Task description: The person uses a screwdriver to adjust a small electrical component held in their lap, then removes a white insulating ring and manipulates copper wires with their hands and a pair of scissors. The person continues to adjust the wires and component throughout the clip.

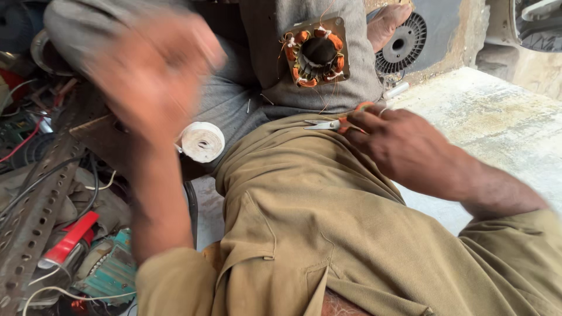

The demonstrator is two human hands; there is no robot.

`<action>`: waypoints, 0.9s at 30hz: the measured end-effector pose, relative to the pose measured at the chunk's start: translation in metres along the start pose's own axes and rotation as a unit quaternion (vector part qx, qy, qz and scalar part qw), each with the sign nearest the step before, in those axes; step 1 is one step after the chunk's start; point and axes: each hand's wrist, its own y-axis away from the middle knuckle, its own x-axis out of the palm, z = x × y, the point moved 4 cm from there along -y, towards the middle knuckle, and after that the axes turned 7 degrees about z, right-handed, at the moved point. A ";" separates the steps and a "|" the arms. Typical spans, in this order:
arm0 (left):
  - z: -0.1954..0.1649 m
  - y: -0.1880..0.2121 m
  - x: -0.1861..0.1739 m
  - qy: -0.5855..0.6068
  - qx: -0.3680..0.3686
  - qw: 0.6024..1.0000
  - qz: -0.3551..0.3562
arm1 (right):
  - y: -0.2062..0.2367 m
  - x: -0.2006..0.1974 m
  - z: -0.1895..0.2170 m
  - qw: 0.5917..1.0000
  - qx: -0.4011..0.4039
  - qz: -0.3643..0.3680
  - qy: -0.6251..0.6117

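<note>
Head view looks down on the person's olive cotton shirt [328, 234], which fills most of the picture. Beyond it, a square metal motor stator with copper windings [317, 51] rests on the grey-trousered lap, probably so the windings face up for work. Left hand [153, 76] is raised and blurred; I cannot tell its grip. Right hand [404, 143] closes its fingers around small orange-handled scissors [336, 123], blades pointing left. A white tape roll [202, 141] lies beside the leg.

Motor stator [317, 51] on lap, tape roll [201, 141] left of it, scissors [328, 124] in right hand [398, 143]
</note>
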 end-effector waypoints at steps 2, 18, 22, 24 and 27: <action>-0.047 0.036 0.013 0.116 0.073 0.985 0.108 | 0.000 -0.010 -0.007 0.984 0.072 -0.029 -0.159; -0.108 0.058 0.071 0.192 -0.012 0.947 0.256 | 0.026 0.048 -0.021 0.770 0.093 -0.353 -0.524; -0.104 0.052 0.075 0.090 0.011 0.962 0.259 | 0.023 0.036 -0.049 0.790 0.166 -0.377 -0.455; -0.106 0.048 0.078 0.082 0.019 0.959 0.272 | 0.016 0.030 -0.052 0.881 0.148 -0.326 -0.308; -0.110 0.044 0.079 0.095 0.036 0.958 0.268 | 0.004 0.028 -0.046 0.943 0.105 -0.285 -0.135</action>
